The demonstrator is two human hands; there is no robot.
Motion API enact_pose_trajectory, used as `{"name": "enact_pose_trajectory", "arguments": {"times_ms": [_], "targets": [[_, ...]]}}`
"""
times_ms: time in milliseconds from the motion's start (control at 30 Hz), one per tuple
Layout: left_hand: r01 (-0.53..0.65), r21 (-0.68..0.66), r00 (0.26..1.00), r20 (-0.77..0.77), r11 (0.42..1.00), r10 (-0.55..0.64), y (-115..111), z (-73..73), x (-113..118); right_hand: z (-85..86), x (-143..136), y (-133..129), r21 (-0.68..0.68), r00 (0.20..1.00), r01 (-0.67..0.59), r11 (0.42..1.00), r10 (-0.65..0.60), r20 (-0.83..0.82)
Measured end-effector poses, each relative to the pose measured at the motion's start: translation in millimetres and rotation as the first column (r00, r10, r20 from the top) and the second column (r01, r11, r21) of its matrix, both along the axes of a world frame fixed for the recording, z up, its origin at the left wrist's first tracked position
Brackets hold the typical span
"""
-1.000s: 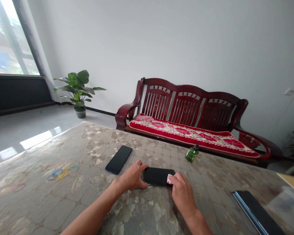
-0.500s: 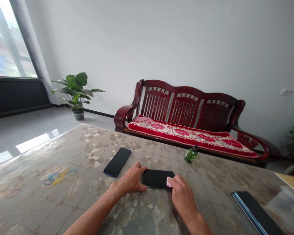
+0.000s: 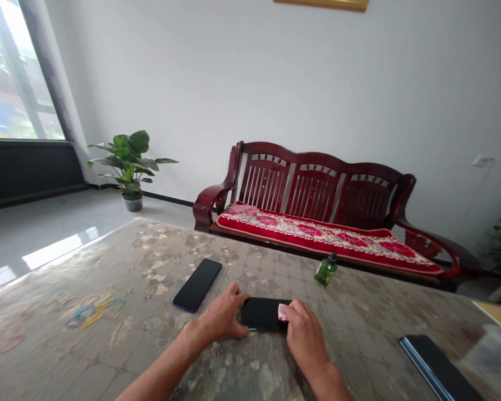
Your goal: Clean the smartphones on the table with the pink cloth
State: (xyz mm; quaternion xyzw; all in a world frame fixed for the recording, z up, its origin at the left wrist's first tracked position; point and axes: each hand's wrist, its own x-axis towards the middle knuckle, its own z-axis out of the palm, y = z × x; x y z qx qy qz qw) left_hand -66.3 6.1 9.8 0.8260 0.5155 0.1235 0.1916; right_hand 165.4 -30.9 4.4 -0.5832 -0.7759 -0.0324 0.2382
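A black phone point(image 3: 262, 314) lies sideways on the patterned table cover, screen up. My left hand point(image 3: 224, 314) grips its left end between thumb and fingers. A small pink cloth point(image 3: 283, 312) is pinched in my right hand point(image 3: 305, 333), pressed on the right part of the screen. A second dark phone point(image 3: 197, 285) lies at an angle to the left of my left hand, touched by neither hand. Behind and to the right stands a green bottle point(image 3: 326, 269) with a dark cap.
Colourful rubber bands point(image 3: 89, 313) lie on the table cover point(image 3: 150, 345) at the left. Stacked dark phones point(image 3: 440, 367) and a clear plastic container point(image 3: 495, 356) are at the right. Beyond the table are a wooden bench point(image 3: 271, 186) and a potted plant point(image 3: 131, 167).
My right hand and the pink cloth have moved a little left over the screen. My left hand keeps its hold. The whole view has tilted slightly up.
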Motion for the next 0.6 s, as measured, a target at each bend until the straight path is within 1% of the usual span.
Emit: {"name": "enact_pose_trajectory", "arguments": {"times_ms": [100,233,333,400,500,567,600], "targets": [[0.011,0.009,0.999,-0.049,1.000,-0.011,-2.1,3.4,2.9,-6.9,17.4,6.1,0.031,0.997,0.075,0.997,-0.074,-0.015],[0.040,0.046,0.990,-0.135,0.998,-0.033,-7.0,13.9,8.5,-12.7,17.1,7.6,0.070,0.995,0.098,0.993,-0.097,-0.022],[0.117,0.059,0.978,-0.181,0.991,-0.104,-8.7,20.0,11.0,-13.8,14.6,6.8,0.083,0.994,0.100,0.991,-0.097,-0.048],[0.176,0.070,0.965,-0.210,0.982,-0.158,-8.5,19.5,11.5,-14.8,15.4,7.0,0.086,0.992,0.100,0.991,-0.093,-0.085],[0.238,0.109,0.941,-0.273,0.965,-0.201,-7.9,12.5,11.4,-19.2,19.2,10.0,0.066,0.975,0.080,0.995,-0.065,-0.212],[0.264,0.138,0.924,-0.321,0.954,-0.209,-8.1,7.9,11.2,-23.7,22.6,14.1,0.047,0.935,0.053,0.998,-0.033,-0.353],[0.276,0.149,0.915,-0.342,0.950,-0.212,-8.5,7.0,11.1,-26.0,24.4,16.5,0.039,0.902,0.044,0.998,-0.023,-0.431]]}}
